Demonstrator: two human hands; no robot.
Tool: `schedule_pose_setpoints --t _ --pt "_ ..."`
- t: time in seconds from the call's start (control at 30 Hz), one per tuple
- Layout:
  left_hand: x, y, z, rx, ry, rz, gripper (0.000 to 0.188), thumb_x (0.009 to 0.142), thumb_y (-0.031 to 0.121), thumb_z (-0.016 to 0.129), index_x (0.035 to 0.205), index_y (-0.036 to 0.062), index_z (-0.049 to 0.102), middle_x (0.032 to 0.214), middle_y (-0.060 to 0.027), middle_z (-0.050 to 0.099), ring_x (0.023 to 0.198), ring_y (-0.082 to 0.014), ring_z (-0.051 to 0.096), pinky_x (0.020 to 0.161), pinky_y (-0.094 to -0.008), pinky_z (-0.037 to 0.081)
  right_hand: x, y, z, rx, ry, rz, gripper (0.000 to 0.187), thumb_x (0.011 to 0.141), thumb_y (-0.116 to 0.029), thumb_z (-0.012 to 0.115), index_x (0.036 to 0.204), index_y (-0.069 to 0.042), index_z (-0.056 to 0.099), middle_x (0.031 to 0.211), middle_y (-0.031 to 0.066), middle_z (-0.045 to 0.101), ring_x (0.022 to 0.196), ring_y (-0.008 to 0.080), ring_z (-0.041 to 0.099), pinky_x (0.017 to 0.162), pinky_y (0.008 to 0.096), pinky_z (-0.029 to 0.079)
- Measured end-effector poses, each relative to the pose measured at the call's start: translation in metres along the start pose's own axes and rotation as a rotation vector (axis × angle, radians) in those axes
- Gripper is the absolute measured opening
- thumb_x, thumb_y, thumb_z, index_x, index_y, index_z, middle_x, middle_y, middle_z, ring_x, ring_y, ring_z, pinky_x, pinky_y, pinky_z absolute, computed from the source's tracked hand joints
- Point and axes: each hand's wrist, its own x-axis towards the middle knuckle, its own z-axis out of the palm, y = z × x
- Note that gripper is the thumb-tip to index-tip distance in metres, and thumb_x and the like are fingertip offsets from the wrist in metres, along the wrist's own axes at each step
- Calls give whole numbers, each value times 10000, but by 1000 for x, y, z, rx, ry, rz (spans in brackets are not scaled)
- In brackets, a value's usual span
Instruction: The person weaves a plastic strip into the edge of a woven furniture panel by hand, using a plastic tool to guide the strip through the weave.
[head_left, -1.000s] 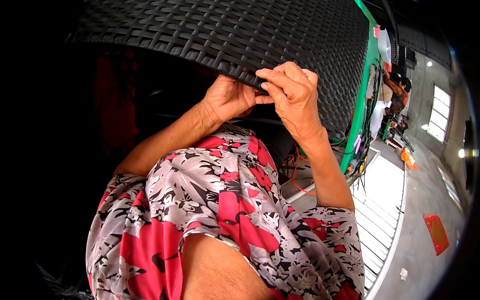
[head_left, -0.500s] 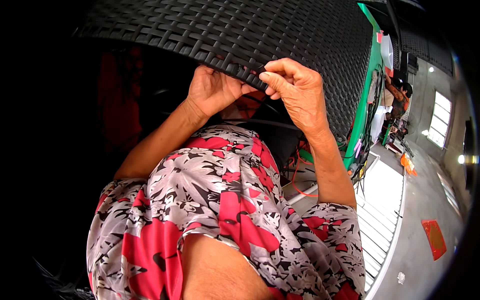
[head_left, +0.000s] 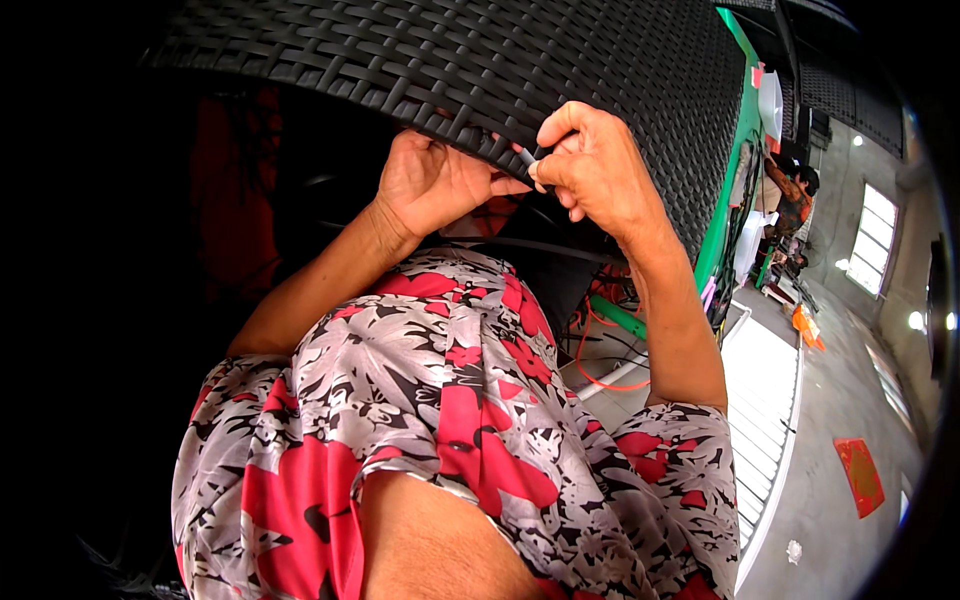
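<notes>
A black woven wicker panel (head_left: 450,60) slants across the top, its near edge wrapped in flat plastic strands. My left hand (head_left: 435,185) is at that edge from below, its fingertips hidden behind the weave and its thumb side reaching toward the right hand. Just right of it, my right hand (head_left: 600,170) is closed in a pinch at the edge. A short, flat strip with a pale shine (head_left: 526,156) shows at its thumb and finger. Below both hands, a dark strand (head_left: 540,246) runs sideways in front of my flowered shirt.
A green frame bar (head_left: 722,240) runs down the panel's right side, with cables and white containers (head_left: 752,240) beside it. An orange cable (head_left: 610,384) lies below my right forearm. Farther right, another person (head_left: 790,195) is at work, and an orange-red sheet (head_left: 858,476) lies on the grey floor.
My right hand has turned and shifted slightly, and the pale strip now shows at its fingers. The left hand stays nearly still at the panel edge.
</notes>
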Motion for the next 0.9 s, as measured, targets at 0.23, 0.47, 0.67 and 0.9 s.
schedule_pose_setpoints --t 0.23,0.47,0.67,0.9 --pt "0 -1 2 -41 9 -8 533 890 374 432 1297 34 481 1362 -160 473 1233 -362 456 1021 -587 331 13 0 -6 107 -118 64 257 675 -34 630 906 62 572 604 66 541 480 116 521 388 260 429" --pt "-1 -2 2 -48 -2 1 487 901 336 431 1273 31 501 1333 -153 502 1220 -342 472 1022 -565 340 10 4 -7 101 -154 56 258 683 -9 618 927 60 567 613 74 553 485 122 516 384 266 384" --pt "-1 -6 6 -85 65 27 436 906 296 443 1229 15 526 1275 -142 549 1193 -309 498 1020 -514 358 2 6 7 -16 127 -163 214 732 -16 640 914 31 539 601 86 585 538 146 574 480 308 451" --pt "-1 -6 11 -73 121 53 399 913 260 448 1208 6 534 1256 -149 558 1178 -306 508 1020 -504 363 -3 10 19 1 196 -184 193 748 -32 671 867 19 528 629 129 601 584 229 622 566 334 488"
